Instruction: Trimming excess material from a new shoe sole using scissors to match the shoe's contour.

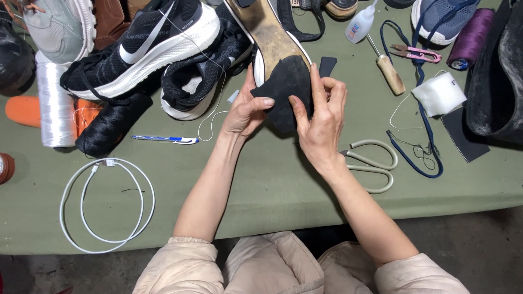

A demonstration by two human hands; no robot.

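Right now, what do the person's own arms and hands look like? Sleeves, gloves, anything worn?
Both hands are bare: no gloves, and no rings or watch that I can see on the left hand or right hand. The forearms are uncovered, with pale pinkish-beige padded jacket sleeves pushed up near the elbows. Fingernails are short and unpainted.

On the desk (283,190) there are two hands (248,111) (321,117), one black rubber patch (286,87), two pairs of scissors (370,163) (417,53), one blue pen (163,139), one white cable (106,204), one glue bottle (359,24), one awl (389,71) and one purple thread spool (471,37).
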